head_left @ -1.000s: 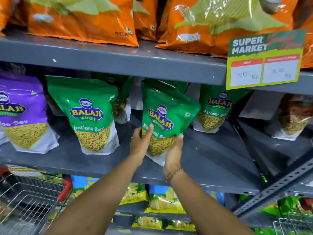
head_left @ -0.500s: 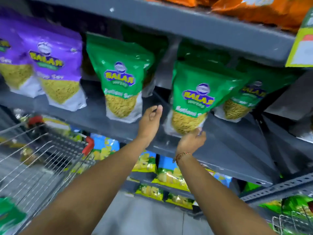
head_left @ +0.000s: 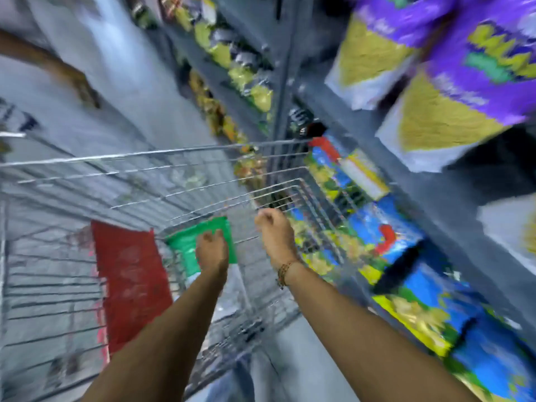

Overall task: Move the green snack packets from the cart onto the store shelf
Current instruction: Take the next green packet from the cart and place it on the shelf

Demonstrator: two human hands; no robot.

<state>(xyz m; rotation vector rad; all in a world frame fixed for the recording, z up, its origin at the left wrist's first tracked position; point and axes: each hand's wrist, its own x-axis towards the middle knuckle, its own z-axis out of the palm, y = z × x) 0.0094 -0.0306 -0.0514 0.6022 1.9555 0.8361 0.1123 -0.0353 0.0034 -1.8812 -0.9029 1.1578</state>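
My left hand (head_left: 211, 250) sits just below centre frame, fingers curled down over the top edge of a green snack packet (head_left: 203, 242) that lies in the wire cart (head_left: 174, 181). The blur keeps me from telling whether the fingers have closed on the packet or only hover over it, so I cannot call it a grip. My right hand (head_left: 274, 227), right of centre and slightly higher, is loosely curled with nothing in it; a thin bracelet (head_left: 285, 274) circles its wrist. It hangs above the cart's right side, apart from the packet.

Outward from the hands, the cart fills the left and lower middle of the frame. A red panel (head_left: 130, 282), probably the seat flap, stands left of the green packet. I see only this one green packet in the basket; smeared shapes toward the lower left could be more stock, but I cannot tell.

On the right edge runs the store shelf (head_left: 362, 117), with purple snack packets (head_left: 452, 91) in the upper right and blue-and-yellow bags (head_left: 406, 285) on a lower tier at mid right. No green packets on the shelf fall within this view, so I cannot judge how many are already placed. At least this packet remains: it needs a firm grasp, a lift out, and a place on the shelf.
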